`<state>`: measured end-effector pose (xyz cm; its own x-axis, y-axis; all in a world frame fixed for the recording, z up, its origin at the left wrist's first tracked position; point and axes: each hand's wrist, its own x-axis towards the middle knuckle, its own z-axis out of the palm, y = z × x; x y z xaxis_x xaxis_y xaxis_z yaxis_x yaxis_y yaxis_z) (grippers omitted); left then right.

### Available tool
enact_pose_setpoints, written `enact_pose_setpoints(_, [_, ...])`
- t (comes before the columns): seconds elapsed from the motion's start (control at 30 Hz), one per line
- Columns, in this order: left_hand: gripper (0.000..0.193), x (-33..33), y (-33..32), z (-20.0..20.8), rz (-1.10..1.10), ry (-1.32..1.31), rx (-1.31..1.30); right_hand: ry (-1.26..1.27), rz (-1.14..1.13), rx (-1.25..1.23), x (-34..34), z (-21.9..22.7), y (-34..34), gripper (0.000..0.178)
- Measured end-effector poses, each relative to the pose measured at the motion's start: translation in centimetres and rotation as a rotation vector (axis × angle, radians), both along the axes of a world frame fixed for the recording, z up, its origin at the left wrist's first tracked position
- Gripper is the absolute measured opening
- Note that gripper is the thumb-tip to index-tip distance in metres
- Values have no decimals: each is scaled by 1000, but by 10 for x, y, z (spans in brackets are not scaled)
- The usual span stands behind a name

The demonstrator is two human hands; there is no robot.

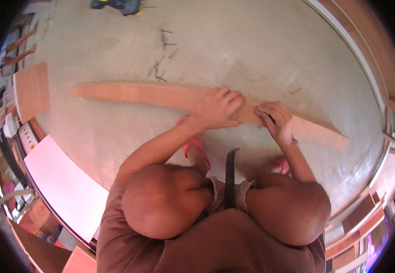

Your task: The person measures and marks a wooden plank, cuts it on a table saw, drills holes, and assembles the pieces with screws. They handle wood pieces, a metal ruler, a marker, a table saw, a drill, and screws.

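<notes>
Two knees up close as I squat; just beyond, my left hand point(218, 108) presses flat on the long wooden board point(161, 94) on the floor point(252, 50), my right hand point(275, 119) clenched on something small, can't tell what. Best I keep that board pinned. Beyond my grip: loose nails point(163, 54).

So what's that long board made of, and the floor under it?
The long board looks like wood, perhaps plywood: flat, matte, pale orange-brown, with a lighter edge. The floor looks like bare concrete: grey, dull, with scuffs and dark marks. The left hand and right hand rest on the board.
</notes>
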<state>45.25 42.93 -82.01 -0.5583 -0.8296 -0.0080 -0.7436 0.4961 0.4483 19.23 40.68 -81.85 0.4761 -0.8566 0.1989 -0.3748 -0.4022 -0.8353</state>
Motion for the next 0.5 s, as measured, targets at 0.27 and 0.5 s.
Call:
enact_pose_setpoints(0.27, [76,-1,0,10,15,-27,103,16,-4,17,-2,-3,2,18])
enact_pose_setpoints(0.5, [76,68,-40,11,55,249,219,78,5,39,-5,-4,3,18])
